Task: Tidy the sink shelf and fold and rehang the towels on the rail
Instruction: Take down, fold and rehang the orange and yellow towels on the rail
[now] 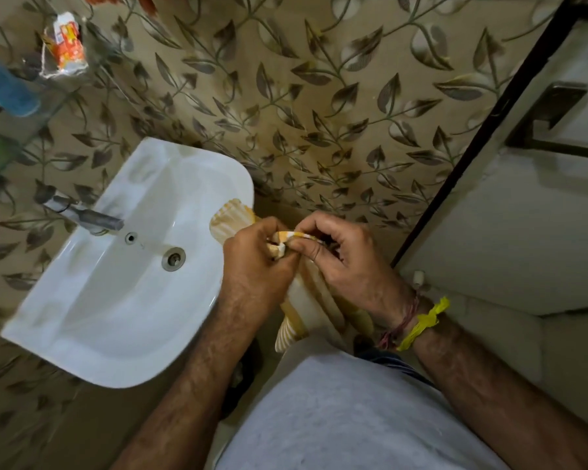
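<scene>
the yellow-and-white striped towel (301, 300) was bunched between both hands, just right of the white sink (116, 283) and in front of the person's grey shirt (353, 418). one end stuck out past the left hand (252, 259) over the sink's rim, the other hung down below the right hand (340, 256). the left hand's fingers were curled tight on the gathered cloth; the right hand's thumb and fingertips pinched an edge of it, the two hands touching. a yellow band (421, 322) and red threads ringed the right wrist. up left, a glass shelf (48, 106) carried a blue bottle (6, 86) and a crumpled orange packet (65, 45). a dark rail (550, 113) sat on the door at right.
</scene>
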